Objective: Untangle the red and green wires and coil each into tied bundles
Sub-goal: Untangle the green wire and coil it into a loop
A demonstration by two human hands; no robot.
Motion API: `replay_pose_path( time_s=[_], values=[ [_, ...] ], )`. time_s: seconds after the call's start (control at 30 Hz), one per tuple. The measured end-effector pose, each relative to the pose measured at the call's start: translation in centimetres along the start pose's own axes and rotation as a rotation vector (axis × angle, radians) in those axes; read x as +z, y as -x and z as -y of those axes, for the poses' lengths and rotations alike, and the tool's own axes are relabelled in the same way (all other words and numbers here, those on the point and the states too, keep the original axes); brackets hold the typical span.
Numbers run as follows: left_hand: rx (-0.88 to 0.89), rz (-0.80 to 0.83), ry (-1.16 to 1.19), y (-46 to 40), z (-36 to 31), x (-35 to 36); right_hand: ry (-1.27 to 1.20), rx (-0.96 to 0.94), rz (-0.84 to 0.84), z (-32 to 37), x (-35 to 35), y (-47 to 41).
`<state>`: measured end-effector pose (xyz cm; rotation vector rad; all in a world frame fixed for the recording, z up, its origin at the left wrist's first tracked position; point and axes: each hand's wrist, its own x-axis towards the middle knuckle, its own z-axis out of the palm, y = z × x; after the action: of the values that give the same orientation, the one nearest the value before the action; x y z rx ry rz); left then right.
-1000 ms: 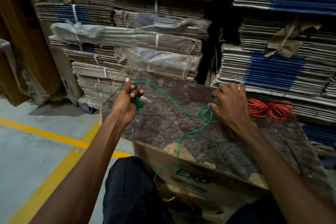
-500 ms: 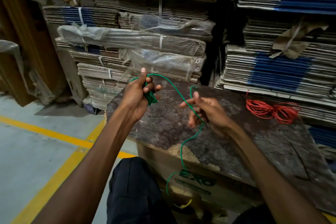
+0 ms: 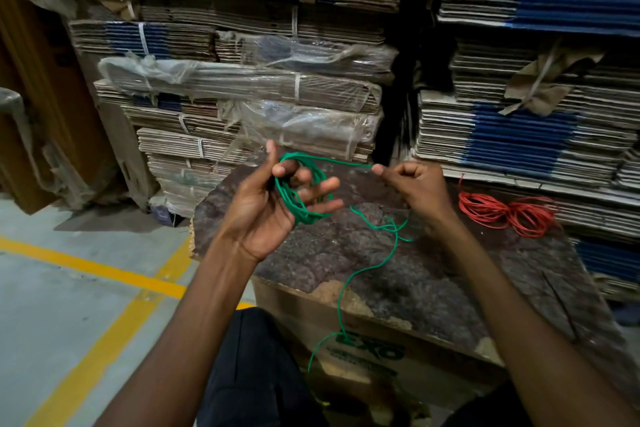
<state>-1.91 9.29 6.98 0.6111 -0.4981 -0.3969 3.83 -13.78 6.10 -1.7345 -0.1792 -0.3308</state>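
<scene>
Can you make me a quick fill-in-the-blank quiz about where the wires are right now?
1. The left hand has loops of the ____ wire around its fingers.
2. The red wire lies on the board, touched by ____ hand.
3. The right hand ____ the green strand.

Missing words: green; neither; pinches

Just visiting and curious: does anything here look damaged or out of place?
Yes. The board used as a worktop is worn: its dark surface has chipped off along the near edge, baring pale patches. The green wire also trails off that edge instead of lying coiled.
</scene>
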Motion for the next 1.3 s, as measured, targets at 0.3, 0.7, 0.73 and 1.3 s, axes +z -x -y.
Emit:
replay_pose_path(
  time_s=[0.3,0.7,0.73,1.3],
  values=[
    [0.326,-0.052,0.022,-2.6,-1.8,1.2,0.054,0.215,0.316,-2.9,1.0,3.9],
    [0.417,-0.418,-0.941,-7.7,0.7,1.5,-0.110,0.194,0.752,-1.0,-0.9,6.1],
    [0.388,-0.394,-1.105,-7.6,1.2,1.3,-0.106,0.180,0.749,-0.8,-1.2,6.1],
    [-0.076,-0.108,-1.905,-4.9,3.3,-1.1,0.144,-0.165,0.181,1.5,-5.1,2.3]
  ],
)
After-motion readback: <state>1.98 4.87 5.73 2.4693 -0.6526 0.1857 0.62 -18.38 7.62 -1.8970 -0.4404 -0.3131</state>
